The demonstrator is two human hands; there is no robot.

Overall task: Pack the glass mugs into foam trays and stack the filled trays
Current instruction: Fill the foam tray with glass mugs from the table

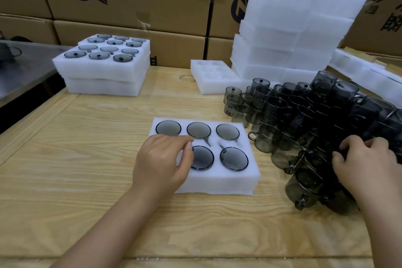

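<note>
Five foam tray point(217, 183) slots are filled, the sixth covered by slack left fingers point(185, 140), right fingers point(369, 143) curled into the mug pile point(304, 119).

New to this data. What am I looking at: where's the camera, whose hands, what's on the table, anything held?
No robot here: a person works bare-handed, and the single picture comes from a camera on their head, looking down. The left hand lies over the front-left pocket of the near foam tray, which shows five grey glass mugs seated. The right hand reaches into the loose mug pile; whether either hand grips a mug cannot be seen. Back left, filled trays are stacked; back right, empty trays. All sits on a wooden table before cardboard boxes.
</note>
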